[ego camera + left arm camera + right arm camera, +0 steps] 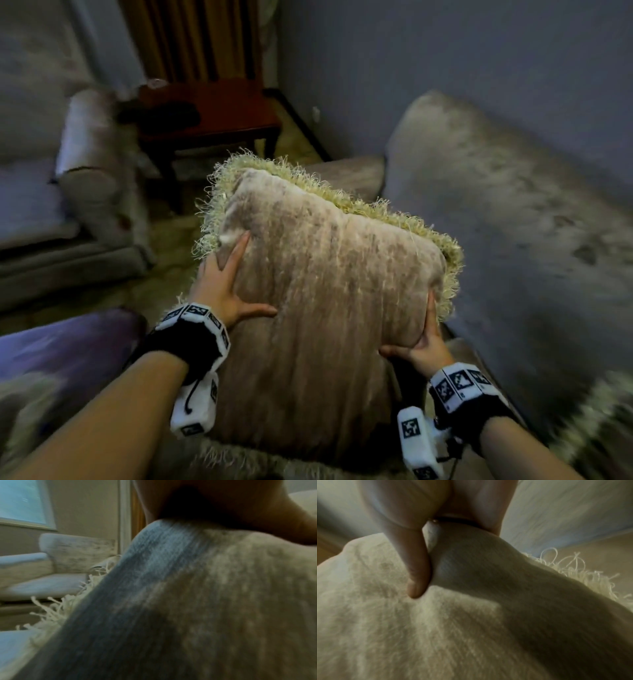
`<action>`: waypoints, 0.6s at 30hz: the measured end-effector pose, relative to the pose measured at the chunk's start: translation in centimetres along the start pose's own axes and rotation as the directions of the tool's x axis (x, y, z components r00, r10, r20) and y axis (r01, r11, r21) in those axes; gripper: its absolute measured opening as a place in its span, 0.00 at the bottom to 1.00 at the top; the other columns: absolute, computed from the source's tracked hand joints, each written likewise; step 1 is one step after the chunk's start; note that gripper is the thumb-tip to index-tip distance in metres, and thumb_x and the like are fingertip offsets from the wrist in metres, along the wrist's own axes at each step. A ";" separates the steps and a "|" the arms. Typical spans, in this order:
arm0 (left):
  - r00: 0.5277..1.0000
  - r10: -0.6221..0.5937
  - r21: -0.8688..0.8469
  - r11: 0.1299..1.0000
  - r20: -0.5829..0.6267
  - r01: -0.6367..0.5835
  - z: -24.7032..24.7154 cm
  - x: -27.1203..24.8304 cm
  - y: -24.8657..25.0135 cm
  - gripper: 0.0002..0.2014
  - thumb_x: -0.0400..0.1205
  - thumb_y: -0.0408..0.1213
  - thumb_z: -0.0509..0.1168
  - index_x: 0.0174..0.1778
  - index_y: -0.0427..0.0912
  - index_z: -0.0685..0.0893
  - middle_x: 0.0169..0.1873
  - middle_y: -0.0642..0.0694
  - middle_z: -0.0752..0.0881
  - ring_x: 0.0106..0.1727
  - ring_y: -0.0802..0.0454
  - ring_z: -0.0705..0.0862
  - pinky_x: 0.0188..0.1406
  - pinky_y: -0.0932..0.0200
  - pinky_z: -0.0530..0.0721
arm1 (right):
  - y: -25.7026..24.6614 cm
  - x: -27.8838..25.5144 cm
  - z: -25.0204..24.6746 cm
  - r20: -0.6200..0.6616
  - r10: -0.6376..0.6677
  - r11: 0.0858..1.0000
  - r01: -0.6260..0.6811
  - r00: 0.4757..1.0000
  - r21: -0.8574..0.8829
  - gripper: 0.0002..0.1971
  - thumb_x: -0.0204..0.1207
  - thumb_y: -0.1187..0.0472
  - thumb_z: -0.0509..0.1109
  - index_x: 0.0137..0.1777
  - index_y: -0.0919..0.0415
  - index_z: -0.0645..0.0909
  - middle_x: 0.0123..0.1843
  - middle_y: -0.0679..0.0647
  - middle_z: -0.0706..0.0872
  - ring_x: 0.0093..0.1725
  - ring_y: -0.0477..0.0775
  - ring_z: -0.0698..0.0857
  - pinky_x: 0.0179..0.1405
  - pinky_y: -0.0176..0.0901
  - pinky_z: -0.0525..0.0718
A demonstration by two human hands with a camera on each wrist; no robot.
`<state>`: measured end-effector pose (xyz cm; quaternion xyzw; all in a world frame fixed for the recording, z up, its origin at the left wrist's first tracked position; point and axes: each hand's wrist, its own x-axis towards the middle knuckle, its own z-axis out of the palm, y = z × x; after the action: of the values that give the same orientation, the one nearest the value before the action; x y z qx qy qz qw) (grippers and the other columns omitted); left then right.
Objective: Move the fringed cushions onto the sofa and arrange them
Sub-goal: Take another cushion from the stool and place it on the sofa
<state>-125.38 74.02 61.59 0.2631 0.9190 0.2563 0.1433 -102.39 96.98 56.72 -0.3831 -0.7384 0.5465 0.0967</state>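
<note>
Cushion (318, 274) is up in front of me, held between both hands, tilted with its top edge leaning away. Beige velvet face toward the camera, pale fringe (346, 198) along the top and side edges.

Left hand (222, 284) lies flat on the cushion's left side: fingers straight and spread, thumb out across the face. It presses rather than grips. Left wrist view shows only palm (240, 504) against blurred fabric, fringe (56, 612) trailing to the left.

Right hand (424, 342) has the cushion's right edge. Thumb on the front, fingers behind, fabric bunched between them. Right wrist view confirms it: thumb (418, 572) dug into the velvet, a fold of cloth pinched up beside it, fringe (583, 577) off to the right.

Sofa (513, 219) runs along the wall on the right, back and seat in the same mottled velvet. The cushion is close in front of it; I cannot tell whether its lower edge touches the seat. A second fringed edge (596, 421) shows, blurred, at the lower right on the sofa.

Armchair (96, 178) at left. Dark wooden side counter (219, 116) in the corner beyond. Both well apart from the cushion. Head view is motion-blurred at the margins.
</note>
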 end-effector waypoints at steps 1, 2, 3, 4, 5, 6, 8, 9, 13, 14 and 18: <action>0.999 0.037 -0.004 0.999 0.029 -0.037 1.5 1.5 2.5 0.65 0.42 0.74 0.66 0.75 0.74 0.38 0.77 0.33 0.59 0.79 0.35 0.58 0.76 0.38 0.67 | 0.7 0.2 -2.4 -0.059 0.003 1.000 -0.003 0.998 -0.003 0.71 0.37 0.48 0.88 0.67 0.18 0.35 0.84 0.50 0.51 0.82 0.56 0.57 0.80 0.63 0.60; 0.995 0.079 -0.009 0.997 0.053 -0.079 3.2 3.0 4.9 0.65 0.42 0.74 0.67 0.75 0.75 0.38 0.77 0.33 0.58 0.79 0.35 0.58 0.76 0.37 0.67 | 1.7 0.4 -4.7 -0.131 0.026 0.999 -0.028 0.991 -0.019 0.72 0.40 0.51 0.88 0.71 0.23 0.35 0.85 0.50 0.49 0.82 0.55 0.55 0.81 0.61 0.57; 0.989 0.123 -0.015 0.992 0.079 -0.123 4.7 4.3 7.2 0.65 0.43 0.74 0.68 0.74 0.75 0.38 0.77 0.34 0.59 0.79 0.35 0.58 0.76 0.36 0.67 | 2.5 0.4 -6.9 -0.196 0.055 0.997 -0.063 0.979 -0.038 0.72 0.44 0.57 0.88 0.76 0.32 0.35 0.85 0.50 0.47 0.83 0.55 0.53 0.82 0.59 0.55; 0.981 0.163 -0.023 0.987 0.104 -0.161 6.2 5.4 9.4 0.66 0.44 0.72 0.71 0.75 0.74 0.38 0.76 0.34 0.60 0.79 0.34 0.59 0.76 0.36 0.67 | 3.4 0.3 -8.9 -0.260 0.082 0.994 -0.098 0.962 -0.052 0.71 0.49 0.61 0.87 0.79 0.40 0.35 0.85 0.50 0.45 0.83 0.55 0.51 0.82 0.56 0.53; 0.970 0.204 -0.038 0.979 0.135 -0.200 8.0 6.5 11.7 0.66 0.47 0.68 0.75 0.76 0.72 0.40 0.76 0.34 0.60 0.79 0.34 0.58 0.76 0.37 0.66 | 4.7 0.2 -11.0 -0.324 0.106 0.990 -0.129 0.940 -0.051 0.69 0.51 0.63 0.87 0.80 0.43 0.36 0.85 0.50 0.44 0.83 0.55 0.50 0.82 0.55 0.52; 0.956 0.240 -0.051 0.971 0.166 -0.235 9.7 7.4 13.8 0.65 0.50 0.64 0.78 0.77 0.70 0.41 0.77 0.34 0.59 0.80 0.34 0.57 0.76 0.37 0.65 | 5.8 -0.1 -12.8 -0.372 0.133 0.987 -0.157 0.919 -0.035 0.69 0.52 0.64 0.86 0.80 0.43 0.36 0.85 0.50 0.44 0.83 0.55 0.50 0.82 0.55 0.52; 0.926 0.306 -0.045 0.952 0.221 -0.304 13.0 8.6 17.7 0.66 0.50 0.62 0.78 0.77 0.69 0.41 0.77 0.33 0.58 0.80 0.33 0.56 0.76 0.36 0.65 | 8.2 -0.9 -15.4 -0.460 0.193 0.978 -0.208 0.867 0.019 0.68 0.53 0.66 0.86 0.81 0.42 0.38 0.85 0.53 0.47 0.83 0.57 0.52 0.80 0.53 0.53; 0.913 0.328 -0.025 0.943 0.244 -0.332 14.6 9.1 19.3 0.66 0.50 0.64 0.78 0.77 0.69 0.40 0.75 0.33 0.60 0.78 0.33 0.59 0.74 0.36 0.67 | 9.4 -1.4 -16.4 -0.506 0.218 0.972 -0.230 0.835 0.040 0.68 0.52 0.66 0.86 0.80 0.42 0.38 0.84 0.54 0.48 0.83 0.57 0.52 0.80 0.53 0.53; 0.884 0.293 0.144 0.920 0.364 -0.364 21.5 9.9 23.6 0.67 0.54 0.65 0.76 0.73 0.67 0.29 0.68 0.32 0.64 0.69 0.33 0.66 0.70 0.34 0.69 | 13.9 -3.3 -18.6 -0.618 0.409 0.896 -0.423 0.672 0.134 0.65 0.54 0.62 0.86 0.80 0.38 0.40 0.81 0.65 0.53 0.80 0.67 0.58 0.80 0.60 0.59; 0.867 0.287 0.168 0.909 0.407 -0.380 23.2 9.6 24.2 0.66 0.55 0.65 0.76 0.72 0.67 0.28 0.73 0.31 0.60 0.73 0.31 0.62 0.71 0.31 0.67 | 14.7 -3.6 -18.8 -0.625 0.456 0.867 -0.476 0.633 0.150 0.64 0.55 0.61 0.85 0.80 0.38 0.40 0.78 0.69 0.54 0.77 0.71 0.61 0.79 0.60 0.61; 0.780 0.213 0.237 0.877 0.588 -0.418 28.6 7.5 26.2 0.65 0.59 0.64 0.75 0.74 0.68 0.27 0.82 0.39 0.37 0.83 0.34 0.43 0.75 0.25 0.58 | 16.1 -3.4 -19.1 -0.667 0.373 0.866 -0.500 0.646 -0.001 0.61 0.58 0.58 0.84 0.75 0.34 0.38 0.77 0.70 0.52 0.77 0.71 0.60 0.81 0.55 0.59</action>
<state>-109.36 108.66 51.28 0.4988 0.8118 0.0215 0.3029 -81.94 110.46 50.84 -0.7216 -0.5909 0.3160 0.1740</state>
